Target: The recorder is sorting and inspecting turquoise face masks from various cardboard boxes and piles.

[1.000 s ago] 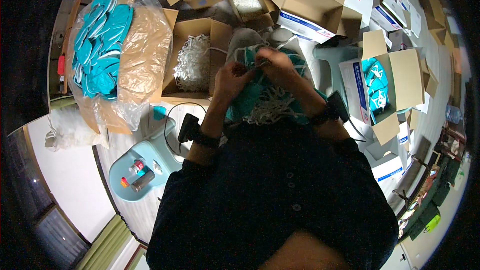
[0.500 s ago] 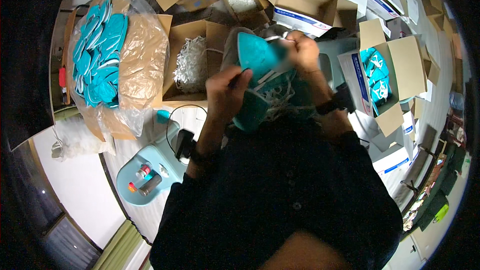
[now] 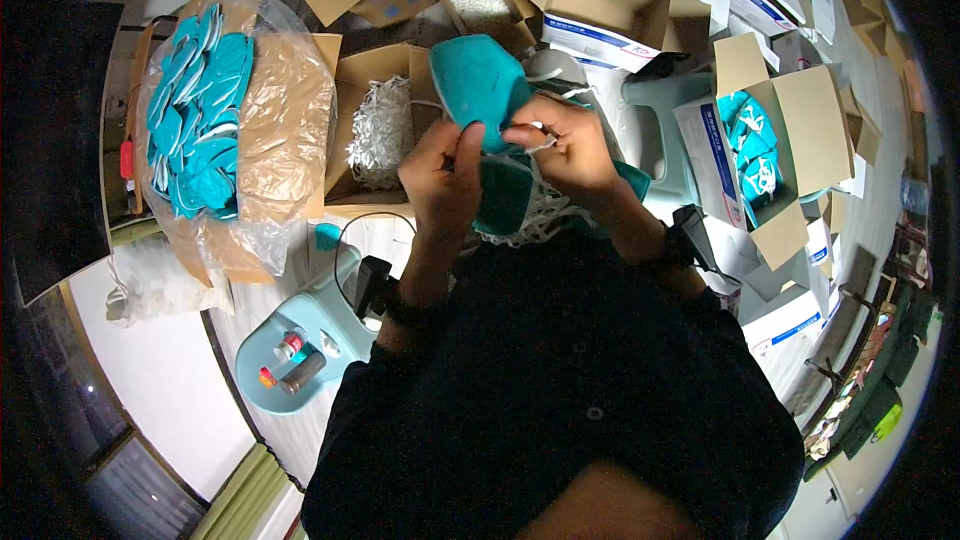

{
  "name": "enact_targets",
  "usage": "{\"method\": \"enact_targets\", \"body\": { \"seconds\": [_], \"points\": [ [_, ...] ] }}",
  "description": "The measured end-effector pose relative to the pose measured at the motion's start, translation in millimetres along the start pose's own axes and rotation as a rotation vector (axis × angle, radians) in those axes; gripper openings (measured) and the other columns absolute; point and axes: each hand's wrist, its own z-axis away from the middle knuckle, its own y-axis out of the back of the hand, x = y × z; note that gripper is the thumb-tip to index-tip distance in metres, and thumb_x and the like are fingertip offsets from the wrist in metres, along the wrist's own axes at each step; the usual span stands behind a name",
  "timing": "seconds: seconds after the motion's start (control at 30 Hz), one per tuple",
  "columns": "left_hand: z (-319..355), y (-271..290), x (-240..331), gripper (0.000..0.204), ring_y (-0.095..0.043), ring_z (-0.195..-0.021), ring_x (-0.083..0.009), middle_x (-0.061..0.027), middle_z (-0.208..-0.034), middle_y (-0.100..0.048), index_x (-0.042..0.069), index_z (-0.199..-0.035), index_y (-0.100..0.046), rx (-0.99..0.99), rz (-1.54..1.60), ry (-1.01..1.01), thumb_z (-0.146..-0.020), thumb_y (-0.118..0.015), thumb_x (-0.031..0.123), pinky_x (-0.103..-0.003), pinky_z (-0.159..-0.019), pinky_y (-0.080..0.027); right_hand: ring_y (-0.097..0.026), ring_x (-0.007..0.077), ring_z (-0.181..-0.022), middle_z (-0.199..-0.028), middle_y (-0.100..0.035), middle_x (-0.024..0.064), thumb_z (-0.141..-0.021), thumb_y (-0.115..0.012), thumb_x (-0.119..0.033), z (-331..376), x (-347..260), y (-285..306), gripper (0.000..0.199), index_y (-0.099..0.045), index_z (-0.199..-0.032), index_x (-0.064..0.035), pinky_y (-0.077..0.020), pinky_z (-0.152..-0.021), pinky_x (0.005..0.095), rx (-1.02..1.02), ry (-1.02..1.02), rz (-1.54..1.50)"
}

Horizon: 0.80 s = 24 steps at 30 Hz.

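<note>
A teal cup-shaped face mask (image 3: 477,78) is held up over my lap, its outer side showing. My left hand (image 3: 440,178) is closed on the mask's lower edge, thumb against it. My right hand (image 3: 568,145) pinches the lower right edge, with a white strap (image 3: 543,140) at its fingers. More of that strap loops out beyond the hand. Below, another teal mask (image 3: 503,198) lies on my lap beside a tangle of white straps (image 3: 545,215). Fingertips behind the held mask are hidden.
At left, a plastic-lined box holds many teal masks (image 3: 205,120). A carton of white straps (image 3: 380,130) stands ahead. On the right, an open carton (image 3: 810,130) contains strapped masks. A light-blue stool (image 3: 262,360) with small bottles is at lower left; another stool (image 3: 660,105) stands right.
The mask has turned and shifted slightly left and up. My right hand has come down and left from the strap's far side to the mask's lower edge, close to my left hand.
</note>
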Motion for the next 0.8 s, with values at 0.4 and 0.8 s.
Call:
{"method": "enact_targets", "body": {
  "seconds": [0.4, 0.8],
  "points": [
    [-10, 22, 1, 0.018, -0.051, -0.058, -0.0081, -0.001, -0.071, -0.059, 0.002, -0.085, -0.063, -0.177, 0.71, 0.811, -0.088, -0.064, 0.02, -0.021, -0.052, -0.041, -0.039, 0.0017, -0.064, -0.068, -0.044, -0.0069, -0.083, -0.069, -0.008, -4, -11, 15, 0.043, -0.053, -0.122, -0.0029, -0.0307, -0.059, 0.0172, 0.256, -0.012, -0.272],
    [-19, 20, 15, 0.011, -0.046, -0.058, -0.0047, -0.0002, -0.07, -0.056, 0.002, -0.09, -0.065, -0.246, 0.059, 0.036, -0.084, -0.068, 0.011, -0.021, -0.052, -0.037, -0.044, 0.0019, -0.069, -0.071, -0.05, -0.0058, -0.083, -0.067, -0.003, -14, 15, 13, 0.01, -0.06, -0.091, -0.0035, -0.0358, -0.059, 0.0194, 0.134, -0.291, -0.421]
  ]
}}
